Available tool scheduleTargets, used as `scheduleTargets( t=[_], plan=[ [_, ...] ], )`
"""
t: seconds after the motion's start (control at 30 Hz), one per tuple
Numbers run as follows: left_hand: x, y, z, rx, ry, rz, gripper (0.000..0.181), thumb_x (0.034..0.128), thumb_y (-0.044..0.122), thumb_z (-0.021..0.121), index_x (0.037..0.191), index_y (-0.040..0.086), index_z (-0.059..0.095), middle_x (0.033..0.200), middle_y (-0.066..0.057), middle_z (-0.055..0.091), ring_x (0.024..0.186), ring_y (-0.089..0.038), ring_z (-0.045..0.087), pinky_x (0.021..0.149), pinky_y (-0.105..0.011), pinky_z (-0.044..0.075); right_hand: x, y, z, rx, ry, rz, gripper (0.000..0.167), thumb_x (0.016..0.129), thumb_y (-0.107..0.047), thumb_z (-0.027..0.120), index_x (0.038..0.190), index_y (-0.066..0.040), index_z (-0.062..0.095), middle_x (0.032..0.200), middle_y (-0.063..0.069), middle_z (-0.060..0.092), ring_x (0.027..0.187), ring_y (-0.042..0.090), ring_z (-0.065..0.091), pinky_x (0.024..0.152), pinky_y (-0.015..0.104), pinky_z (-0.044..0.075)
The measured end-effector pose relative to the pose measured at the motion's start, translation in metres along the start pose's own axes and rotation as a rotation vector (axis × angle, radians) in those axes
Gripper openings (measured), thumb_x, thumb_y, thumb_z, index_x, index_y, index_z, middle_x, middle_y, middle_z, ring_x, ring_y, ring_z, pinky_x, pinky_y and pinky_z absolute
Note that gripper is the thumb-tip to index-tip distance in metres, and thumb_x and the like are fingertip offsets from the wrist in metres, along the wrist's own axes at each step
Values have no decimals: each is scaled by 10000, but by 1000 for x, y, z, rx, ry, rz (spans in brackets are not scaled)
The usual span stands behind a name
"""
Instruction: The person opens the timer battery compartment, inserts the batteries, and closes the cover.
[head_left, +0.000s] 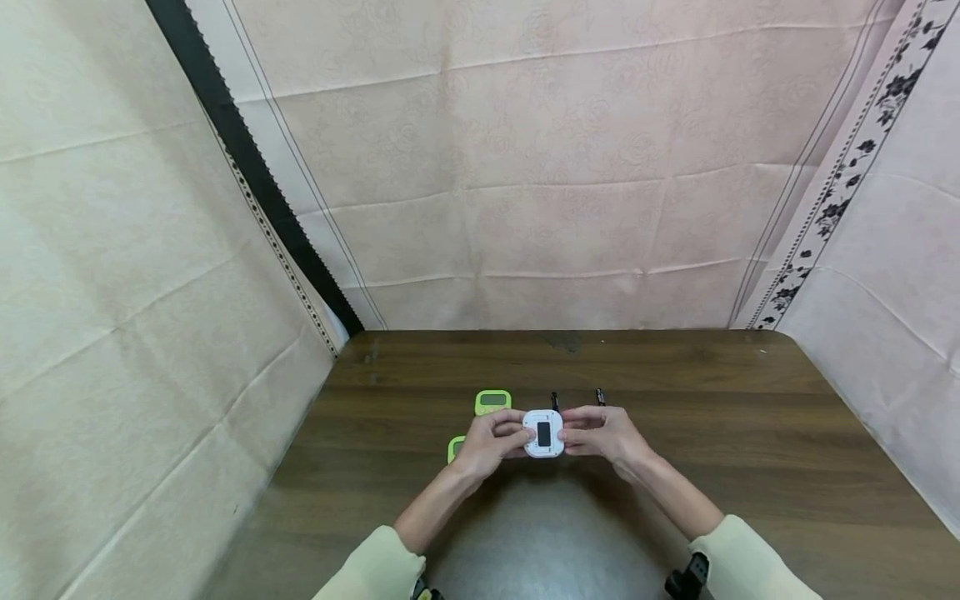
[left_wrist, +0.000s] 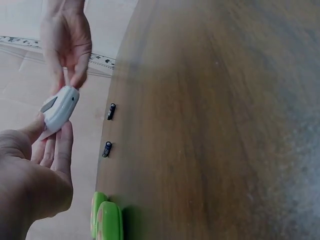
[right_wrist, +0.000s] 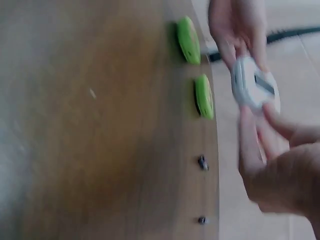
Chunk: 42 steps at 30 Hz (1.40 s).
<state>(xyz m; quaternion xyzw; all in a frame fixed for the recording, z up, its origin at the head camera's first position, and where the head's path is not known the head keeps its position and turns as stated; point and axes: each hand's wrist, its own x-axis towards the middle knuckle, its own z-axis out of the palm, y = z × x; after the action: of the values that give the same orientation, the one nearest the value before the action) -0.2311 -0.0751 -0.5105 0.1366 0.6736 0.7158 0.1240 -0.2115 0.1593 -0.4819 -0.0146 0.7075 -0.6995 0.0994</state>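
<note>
Tabletop (head_left: 697, 383), white device (head_left: 543, 433) between facing grips (head_left: 491, 442) (head_left: 606, 435)

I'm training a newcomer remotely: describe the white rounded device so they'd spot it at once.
Find the brown wooden table, then the person's bare left hand and bare right hand over it. They hold a white rounded device with a dark rectangular screen. It alone is white and held; the two green rounded devices rest on the table.
</note>
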Motion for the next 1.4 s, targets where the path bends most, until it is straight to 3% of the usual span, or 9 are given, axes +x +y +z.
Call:
scheduleTargets(
  t=[0.1, 0.2, 0.4, 0.53, 0.67, 0.83, 1.0, 1.13, 1.4],
  plan=[
    [1, 1, 0, -3, -20, 9, 316, 995, -12, 723, 1287, -112, 654, 1131, -231, 755, 972, -172, 729, 848, -382, 640, 6, 2, -10, 54, -98, 63, 334, 938, -10, 807, 1212, 142, 692, 1090, 196, 731, 881, 249, 758, 861, 415, 638],
    [2, 2, 0, 2, -30, 18, 327, 1001, -14, 713, 1306, -115, 651, 1161, -248, 748, 985, -175, 730, 857, -372, 636, 9, 5, -14, 60, -154, 51, 265, 931, -22, 819, 1137, 109, 715, 1072, 179, 720, 891, 235, 743, 886, 418, 631],
    [3, 5, 0, 22, -37, 37, 355, 1042, 31, 674, 1387, -47, 645, 1279, -219, 722, 1143, -234, 707, 990, -440, 585, 13, 11, -9, -38, -211, -133, 277, 928, -53, 831, 1118, 59, 664, 1101, 141, 721, 975, 250, 691, 913, 441, 608],
    [5, 6, 1, 16, -56, 57, 397, 1082, 74, 622, 1476, 30, 609, 1430, -159, 655, 1322, -253, 614, 1109, -465, 497, 15, 12, 1, -8, -261, -223, 329, 927, -11, 816, 1176, 63, 614, 1160, 129, 688, 1065, 239, 675, 898, 375, 607],
    [6, 5, 3, 1, -12, 84, 394, 1071, 64, 637, 1460, 7, 621, 1417, -151, 666, 1300, -231, 624, 1102, -433, 507, 15, 8, 10, -72, -271, -330, 322, 910, -2, 831, 1129, 29, 598, 1146, 132, 655, 1088, 240, 657, 871, 328, 596],
    [5, 7, 3, -4, 102, 64, 294, 1042, 87, 695, 1311, -29, 721, 1229, -154, 755, 1062, -157, 729, 949, -365, 604, 14, 4, 19, -421, -151, -529, 461, 835, -64, 917, 1155, -67, 585, 1155, 89, 659, 1069, 253, 652, 863, 376, 601],
    [3, 13, 1, -63, 92, 13, 313, 1072, 133, 664, 1285, -95, 693, 1148, -214, 763, 915, -162, 758, 863, -339, 630, 13, 5, 22, -707, 19, -643, 734, 737, -44, 983, 1314, -63, 529, 1224, 96, 670, 1075, 244, 657, 877, 439, 585],
    [4, 16, 0, -25, 79, -29, 316, 1044, 108, 704, 1278, -102, 677, 1133, -202, 769, 900, -152, 752, 830, -307, 634, 14, 8, 22, -796, 33, -656, 798, 752, -59, 976, 1401, -78, 512, 1297, 103, 641, 1113, 238, 618, 877, 424, 584],
    [18, 17, -6, 58, 139, -101, 311, 1008, 85, 749, 1267, -78, 697, 1116, -181, 772, 928, -204, 763, 816, -304, 636, 17, 12, 13, -799, 60, -663, 860, 774, -39, 955, 1499, -10, 494, 1404, 164, 641, 1257, 325, 627, 1000, 514, 562]
  ],
)
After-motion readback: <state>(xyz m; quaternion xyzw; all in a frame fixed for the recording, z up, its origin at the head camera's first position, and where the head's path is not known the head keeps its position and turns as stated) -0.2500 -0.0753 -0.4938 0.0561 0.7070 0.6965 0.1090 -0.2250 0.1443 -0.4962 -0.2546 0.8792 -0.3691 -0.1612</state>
